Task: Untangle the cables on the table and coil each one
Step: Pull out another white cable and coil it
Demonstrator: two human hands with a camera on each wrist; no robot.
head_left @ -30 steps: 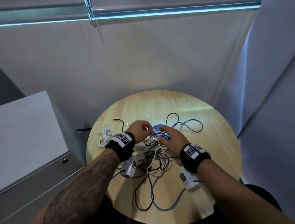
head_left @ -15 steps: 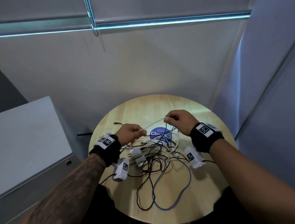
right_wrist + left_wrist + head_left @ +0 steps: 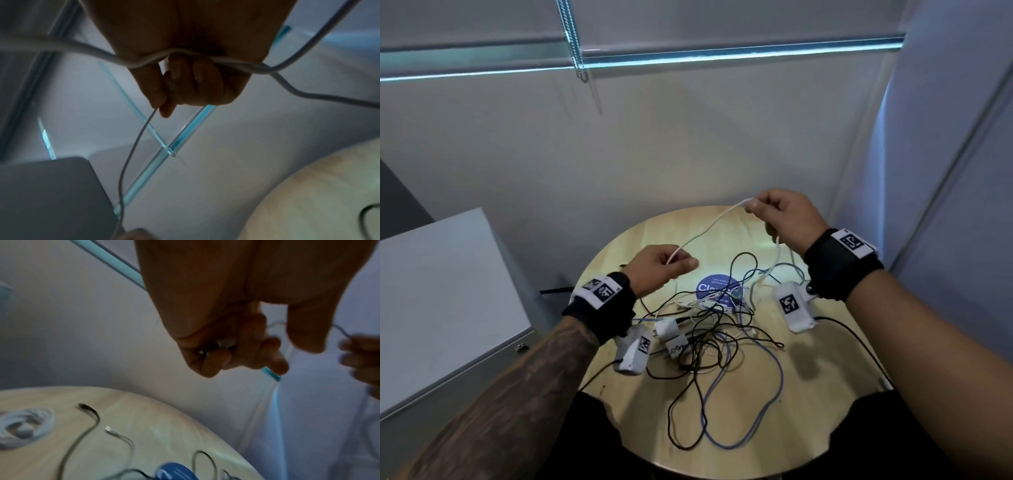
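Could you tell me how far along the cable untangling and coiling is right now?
Done: one white coil lies at the table's left edge. In hand: the left hand and right hand hold a white cable stretched between them above the pile, its far part trailing into it. Left: the tangle of black, blue and white cables with two white chargers remains unsorted.

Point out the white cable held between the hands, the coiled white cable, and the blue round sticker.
white cable (image 3: 709, 229), head view, span between the hands.
coiled white cable (image 3: 24, 426), left wrist view, coil's ring.
blue sticker (image 3: 709, 289), head view, printed face.
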